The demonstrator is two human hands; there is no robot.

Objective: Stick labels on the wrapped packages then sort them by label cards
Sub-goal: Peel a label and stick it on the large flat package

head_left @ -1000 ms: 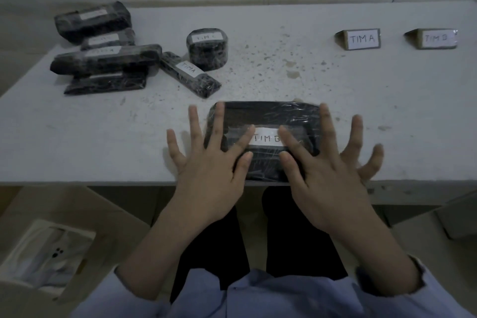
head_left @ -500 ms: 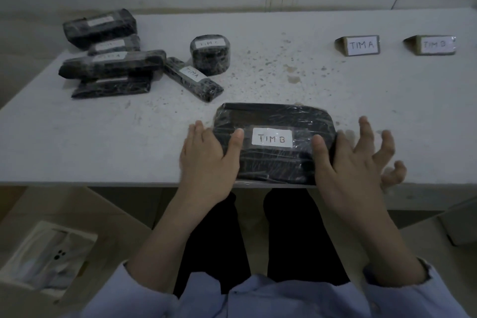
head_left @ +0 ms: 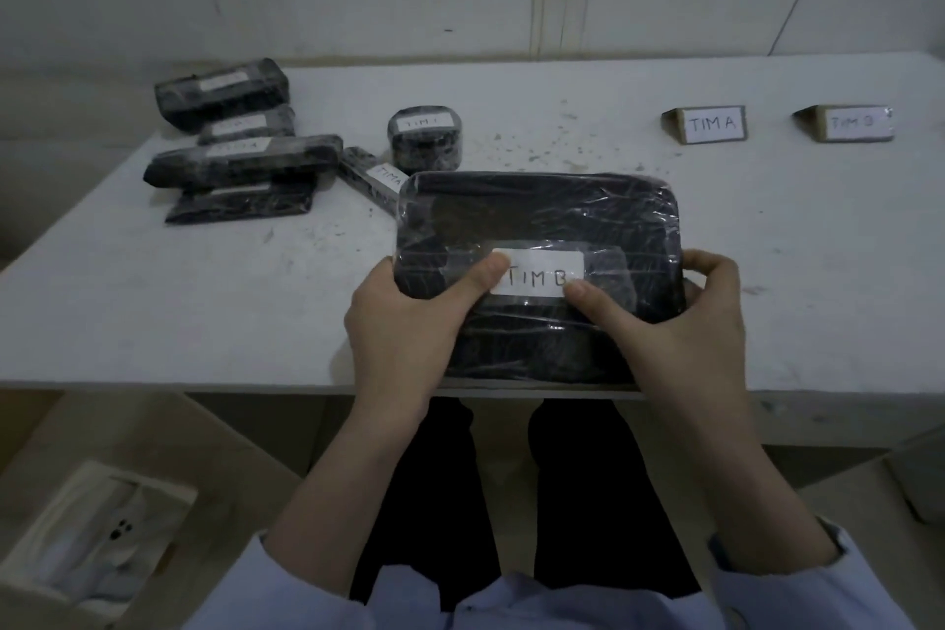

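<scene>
Seven wrapped packages (head_left: 542, 220) (head_left: 220, 92) (head_left: 248, 127) (head_left: 240, 164) (head_left: 240, 206) (head_left: 370, 173) (head_left: 424, 146), two label cards (head_left: 713, 124) (head_left: 853, 124), one table (head_left: 792, 261).

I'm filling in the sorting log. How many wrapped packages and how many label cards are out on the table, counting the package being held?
Wrapped packages: 7, including the held package
Label cards: 2
Total: 9

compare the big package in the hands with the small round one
The big package is a flat rounded rectangle; the round package is a short drum. Left hand and right hand grip the big package at the table edge; the round package sits unheld farther back. The big package's label reads TIM B; the round package's last letter is unreadable. Both are dark, plastic-wrapped, white-labelled.
</scene>
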